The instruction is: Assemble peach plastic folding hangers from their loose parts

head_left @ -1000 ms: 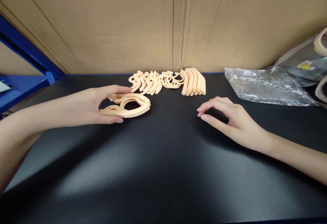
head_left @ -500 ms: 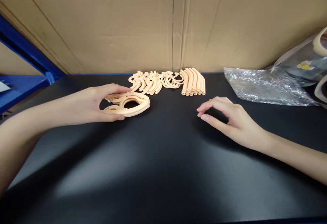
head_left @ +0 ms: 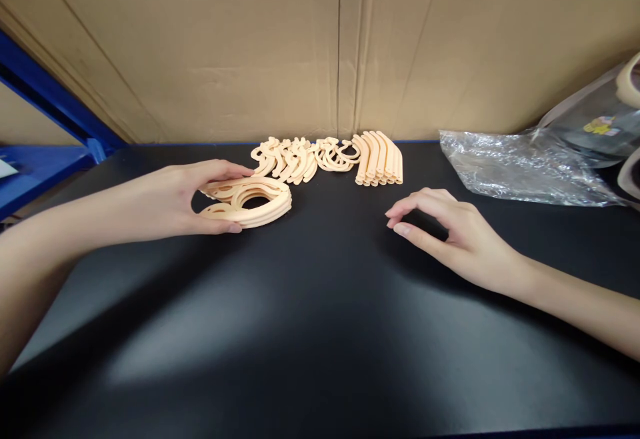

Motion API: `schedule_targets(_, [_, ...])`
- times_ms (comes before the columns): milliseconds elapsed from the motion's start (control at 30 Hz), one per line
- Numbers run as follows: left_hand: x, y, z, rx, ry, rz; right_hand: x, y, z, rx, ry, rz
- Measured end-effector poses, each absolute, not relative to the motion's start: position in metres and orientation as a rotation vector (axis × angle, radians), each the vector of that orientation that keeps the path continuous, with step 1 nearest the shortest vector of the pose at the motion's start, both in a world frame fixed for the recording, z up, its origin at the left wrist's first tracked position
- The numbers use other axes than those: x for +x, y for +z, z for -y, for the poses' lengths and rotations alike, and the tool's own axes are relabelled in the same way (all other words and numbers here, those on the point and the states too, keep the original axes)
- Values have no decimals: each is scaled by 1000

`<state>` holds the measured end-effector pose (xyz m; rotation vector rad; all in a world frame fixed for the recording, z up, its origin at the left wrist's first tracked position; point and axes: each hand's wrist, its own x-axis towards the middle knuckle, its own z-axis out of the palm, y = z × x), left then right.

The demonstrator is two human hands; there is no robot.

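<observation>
My left hand (head_left: 173, 202) curves around a stack of flat beige plastic pieces (head_left: 273, 211) at the centre-left of the black table. Its thumb rests against the near side and its fingers reach along the far side. Each piece has a rounded outline and a large round opening; the layers lie closely over one another. My right hand (head_left: 445, 232) hovers low over the table to the right, fingers curled loosely, thumb close to the fingertips, nothing held. Behind them lie a loose row of small curved beige pieces (head_left: 295, 159) and a neat bundle of bent beige bars (head_left: 379, 159).
A crinkled clear plastic bag (head_left: 520, 165) lies at the back right, beside a clear container (head_left: 590, 125) and a tape roll (head_left: 627, 82). Cardboard (head_left: 225, 45) walls off the back of the black table (head_left: 320, 332). A blue metal frame (head_left: 55, 99) stands at left.
The stacked pieces under my left hand have settled into closer alignment, their layered edge now showing more plainly. My left hand has shifted slightly left; the right has barely moved.
</observation>
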<state>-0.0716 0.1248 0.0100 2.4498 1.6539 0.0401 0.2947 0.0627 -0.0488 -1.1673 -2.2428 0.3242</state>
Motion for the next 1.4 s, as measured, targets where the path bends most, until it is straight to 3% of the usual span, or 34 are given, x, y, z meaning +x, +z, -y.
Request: schedule_targets(1400, [-72, 14, -123, 2376, -28, -1686, 294, -48, -63, -1188, 338, 2250])
